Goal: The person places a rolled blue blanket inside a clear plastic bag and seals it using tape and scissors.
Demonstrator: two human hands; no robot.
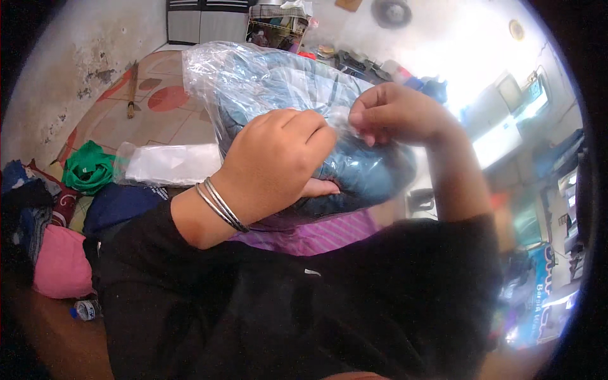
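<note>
A large clear plastic bag with bluish-teal folded cloth inside lies in front of me. My left hand, with silver bangles at its wrist, rests on the near side of the bag. Its fingers are curled closed on the plastic, and the thumb presses the side below. To the right, my right hand pinches a crumpled bit of the clear plastic between thumb and fingers. Exactly which part of the bag it grips is blurred.
Flat white plastic packets lie left of the bag. Beyond them are a green cloth, a dark blue cloth, a pink bundle and a small bottle. Purple striped fabric shows beneath the bag. A rack stands far back.
</note>
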